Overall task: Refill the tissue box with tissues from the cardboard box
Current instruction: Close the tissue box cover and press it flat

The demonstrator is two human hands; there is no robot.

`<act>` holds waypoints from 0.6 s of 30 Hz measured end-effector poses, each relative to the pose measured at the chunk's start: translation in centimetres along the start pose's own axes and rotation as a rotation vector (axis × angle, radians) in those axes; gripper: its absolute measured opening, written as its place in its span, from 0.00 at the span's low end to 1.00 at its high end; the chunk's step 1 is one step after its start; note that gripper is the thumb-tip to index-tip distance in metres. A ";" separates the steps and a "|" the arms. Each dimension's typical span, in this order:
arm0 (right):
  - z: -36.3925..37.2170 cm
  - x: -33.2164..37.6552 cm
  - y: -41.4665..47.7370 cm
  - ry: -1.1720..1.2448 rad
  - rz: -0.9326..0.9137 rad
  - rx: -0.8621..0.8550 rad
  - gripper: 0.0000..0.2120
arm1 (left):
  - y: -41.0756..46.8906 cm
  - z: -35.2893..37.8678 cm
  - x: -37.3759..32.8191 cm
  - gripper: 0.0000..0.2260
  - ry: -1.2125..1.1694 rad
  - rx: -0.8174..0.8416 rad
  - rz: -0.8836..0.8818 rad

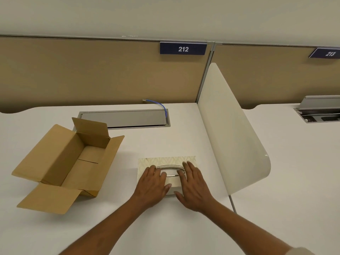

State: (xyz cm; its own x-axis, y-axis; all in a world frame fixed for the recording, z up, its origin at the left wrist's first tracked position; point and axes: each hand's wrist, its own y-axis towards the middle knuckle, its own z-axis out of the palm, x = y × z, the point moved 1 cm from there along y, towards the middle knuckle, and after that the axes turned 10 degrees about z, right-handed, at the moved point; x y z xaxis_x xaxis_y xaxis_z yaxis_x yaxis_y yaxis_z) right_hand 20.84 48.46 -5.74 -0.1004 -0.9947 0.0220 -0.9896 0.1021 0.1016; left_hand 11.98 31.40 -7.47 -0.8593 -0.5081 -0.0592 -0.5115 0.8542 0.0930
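The fingers of the left hand lie flat and spread on the lid of the tissue box, their tips touching the left end of the oval metal ring round its opening; the fingers of the right hand rest the same way, extended and unclenched, across the ring's right end. Neither hand grips anything: both press palm-down on the top. The tissue box sits directly under the fingers, low and right of centre in the frame, its long axis running left to right across the picture, so each hand covers one end and both are equally near. The coming move probably turns on that: with a hand at either end, the lid could be pushed down or lifted off evenly. The tissue box is a low cream rectangle with a pale leaf-like pattern on top. Whether any tissue shows in the opening is hard to tell, as the hands hide most of it.

The cardboard box stands well apart at left centre of the frame, its flaps thrown open, and its visible floor looks bare. Both sit on the white worktop. A white curved divider rises just beside the tissue box at right.
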 end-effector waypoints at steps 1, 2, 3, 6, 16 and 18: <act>0.2 -0.3 0.3 0.003 0.012 0.036 0.37 | 0.0 -0.1 0.4 0.23 -0.005 -0.004 -0.016; 0.6 -0.5 0.6 0.008 0.011 0.071 0.39 | 0.0 0.0 0.7 0.26 -0.002 0.004 -0.024; 0.8 -0.6 0.7 0.006 0.007 0.101 0.40 | 0.0 0.2 0.8 0.29 0.006 0.023 -0.026; 2.1 -0.8 0.5 -0.033 -0.014 0.169 0.42 | -0.4 0.9 0.4 0.38 0.019 0.063 -0.037; 3.6 -1.1 0.5 -0.090 -0.068 0.152 0.37 | 0.0 1.3 0.5 0.50 0.088 0.299 -0.020; 4.3 -1.5 0.1 -0.126 -0.156 0.059 0.22 | 0.0 0.9 0.7 0.50 0.123 0.307 -0.008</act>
State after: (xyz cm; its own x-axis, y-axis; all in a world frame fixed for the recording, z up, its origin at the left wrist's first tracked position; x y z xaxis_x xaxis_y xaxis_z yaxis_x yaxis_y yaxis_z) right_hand 20.47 49.92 -10.06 0.0461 -0.9924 -0.1145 -0.9981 -0.0504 0.0350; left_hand 11.41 31.15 -8.45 -0.8586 -0.5086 0.0635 -0.5096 0.8338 -0.2125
